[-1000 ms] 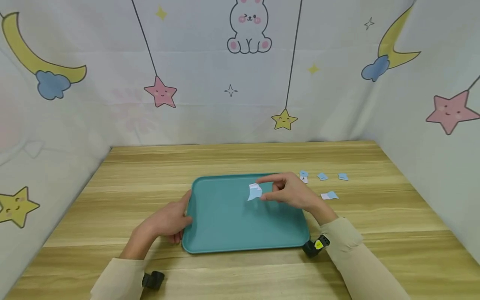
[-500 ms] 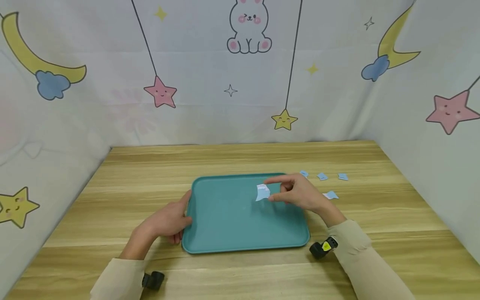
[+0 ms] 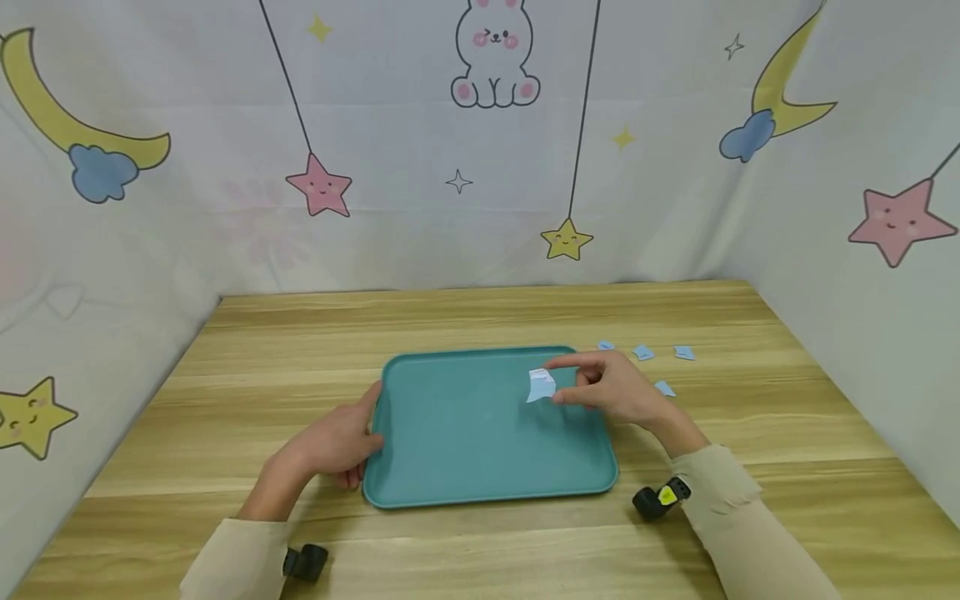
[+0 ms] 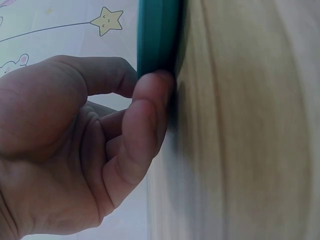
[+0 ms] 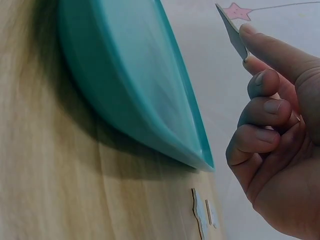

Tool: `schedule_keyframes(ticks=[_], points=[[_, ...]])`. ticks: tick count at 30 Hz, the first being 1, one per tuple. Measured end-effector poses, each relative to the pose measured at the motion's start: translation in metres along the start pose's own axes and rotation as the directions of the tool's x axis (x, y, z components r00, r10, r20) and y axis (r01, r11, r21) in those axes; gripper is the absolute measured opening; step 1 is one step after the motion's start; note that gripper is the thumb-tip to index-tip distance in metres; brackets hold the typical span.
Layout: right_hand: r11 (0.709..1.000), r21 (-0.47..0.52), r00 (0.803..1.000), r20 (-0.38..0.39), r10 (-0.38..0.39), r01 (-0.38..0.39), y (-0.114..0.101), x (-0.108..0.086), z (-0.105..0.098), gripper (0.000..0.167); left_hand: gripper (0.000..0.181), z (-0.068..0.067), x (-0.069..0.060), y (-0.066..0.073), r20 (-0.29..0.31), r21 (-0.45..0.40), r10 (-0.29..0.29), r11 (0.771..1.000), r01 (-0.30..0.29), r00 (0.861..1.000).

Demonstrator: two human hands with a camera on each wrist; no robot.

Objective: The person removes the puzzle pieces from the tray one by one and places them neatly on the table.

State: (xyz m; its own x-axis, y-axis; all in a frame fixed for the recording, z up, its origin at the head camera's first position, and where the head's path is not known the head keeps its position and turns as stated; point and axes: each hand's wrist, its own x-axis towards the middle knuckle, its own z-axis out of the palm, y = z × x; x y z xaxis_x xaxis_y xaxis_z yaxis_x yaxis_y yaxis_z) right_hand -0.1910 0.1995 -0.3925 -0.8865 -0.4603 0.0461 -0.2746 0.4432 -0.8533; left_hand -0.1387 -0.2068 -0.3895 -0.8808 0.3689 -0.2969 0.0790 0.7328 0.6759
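My left hand grips the left rim of a teal rectangular tray. In the left wrist view the thumb is on one side of the tray's edge, with fingers curled against the other. My right hand pinches a thin, flat, light blue and white puzzle piece between thumb and index finger, above the tray's right half. In the right wrist view that piece is seen nearly edge-on, apart from the tray, with the other fingers curled in.
Several small light blue pieces lie on the wooden table right of the tray, including one at the far right and another near my right wrist. A white cloth printed with stars and a bunny hangs behind and at the sides.
My right hand has moved to the right over the tray, carrying the pinched puzzle piece. My left hand and the tray have stayed in place.
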Motion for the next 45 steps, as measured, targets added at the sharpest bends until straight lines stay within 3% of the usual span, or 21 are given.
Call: schedule_keyframes(ticks=[45], points=[[0.996, 0.041, 0.992, -0.097, 0.084, -0.08, 0.034, -0.034, -0.038, 0.049, 0.086, -0.004, 0.003, -0.004, 0.011, -0.018, 0.007, 1.0, -0.007, 1.0]])
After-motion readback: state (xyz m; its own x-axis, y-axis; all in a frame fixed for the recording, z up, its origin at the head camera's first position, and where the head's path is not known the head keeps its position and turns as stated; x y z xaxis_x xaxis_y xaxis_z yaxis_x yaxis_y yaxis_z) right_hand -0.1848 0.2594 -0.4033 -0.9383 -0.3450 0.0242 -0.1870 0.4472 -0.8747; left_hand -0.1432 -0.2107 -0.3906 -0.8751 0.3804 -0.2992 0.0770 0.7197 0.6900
